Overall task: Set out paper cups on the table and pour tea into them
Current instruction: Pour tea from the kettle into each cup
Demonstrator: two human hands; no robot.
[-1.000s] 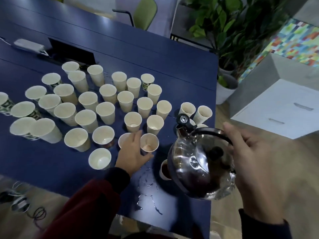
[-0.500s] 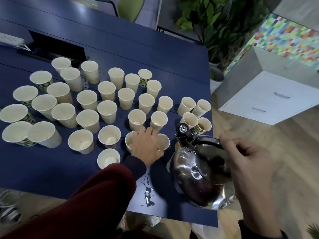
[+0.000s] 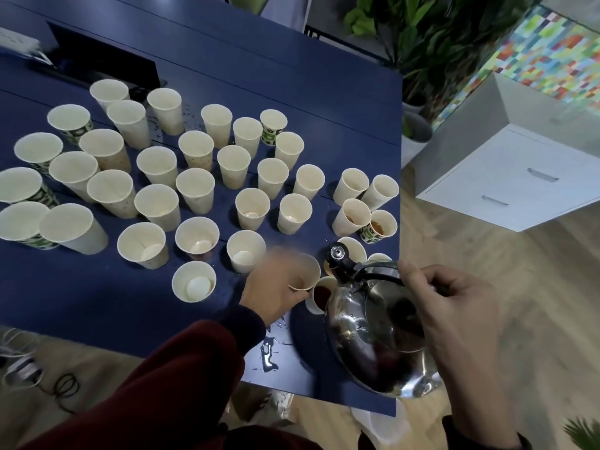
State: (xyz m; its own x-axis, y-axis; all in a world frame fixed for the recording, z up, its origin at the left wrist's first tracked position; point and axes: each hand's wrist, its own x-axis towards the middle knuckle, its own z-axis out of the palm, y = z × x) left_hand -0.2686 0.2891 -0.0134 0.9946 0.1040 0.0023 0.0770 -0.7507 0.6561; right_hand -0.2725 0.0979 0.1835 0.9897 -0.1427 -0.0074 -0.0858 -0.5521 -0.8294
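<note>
Several white paper cups stand on the dark blue table. My left hand, blurred by motion, grips one paper cup near the front right. Just beside it a cup of dark tea stands under the spout of a shiny steel kettle. My right hand holds the kettle by its black handle, above the table's right front corner. More cups with tea stand near the right edge.
Spilled liquid glistens on the table near the front edge. A black box sits at the back left. White drawers and potted plants stand to the right. Cables lie on the wooden floor.
My left hand has slid right and taken hold of the cup by the kettle's spout. The kettle has stayed over the table's right front corner.
</note>
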